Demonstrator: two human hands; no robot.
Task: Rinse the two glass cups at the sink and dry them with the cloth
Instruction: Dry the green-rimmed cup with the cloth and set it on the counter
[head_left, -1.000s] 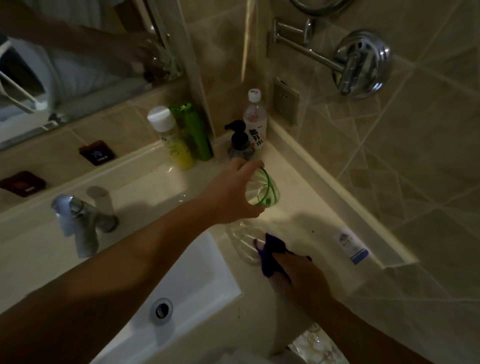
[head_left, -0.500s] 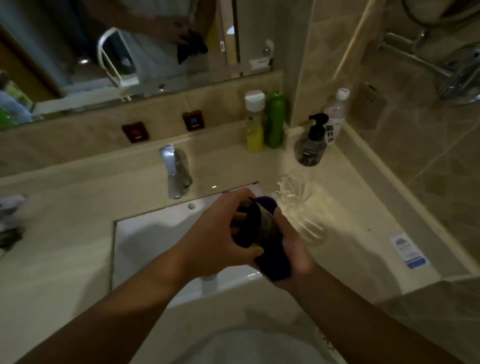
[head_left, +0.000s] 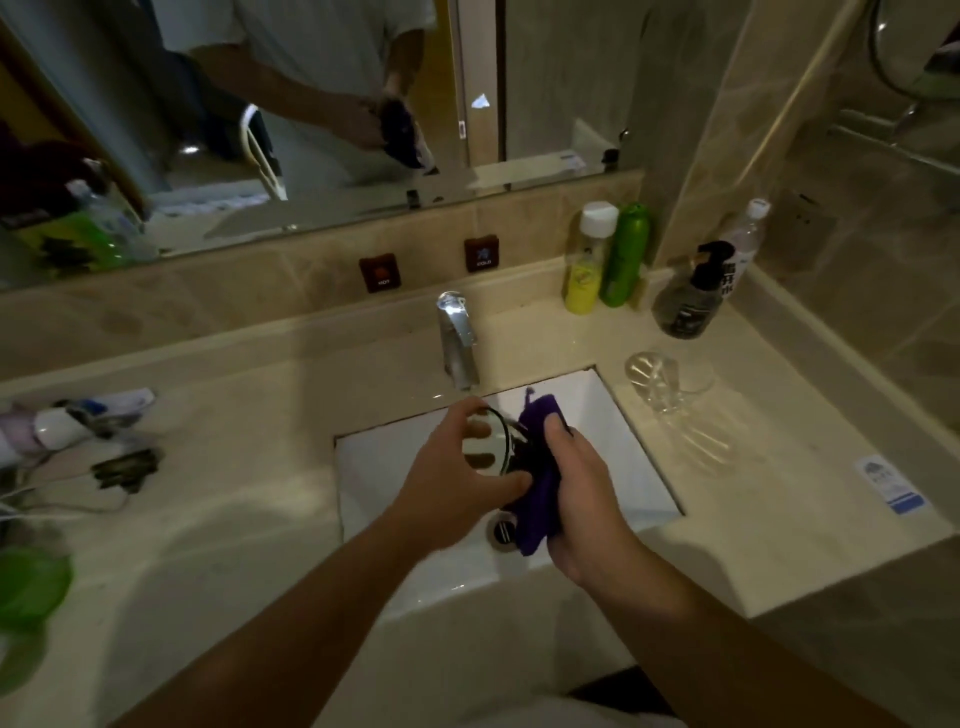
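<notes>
Beige bathroom surface (head_left: 249, 447) with a white sink (head_left: 597, 415) in the middle. Over the basin, left hand (head_left: 457, 478) fingers curl around a glass cup (head_left: 491, 441), thumb underneath. Right hand (head_left: 582, 493) fingers pinch the purple cloth (head_left: 537, 499) against it. Second glass cup (head_left: 660, 379) sits right of the sink.

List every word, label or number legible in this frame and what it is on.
"HOT": red square plaque on the backsplash.
"COLD": dark square plaque beside it.
Water bottle label: large dark characters, too blurred to read.
Pump bottle label: too small.
Yellow bottle: print unreadable.
Blue and white sticker on the counter: too blurred.
No readable text on the glass cup or purple cloth.
</notes>
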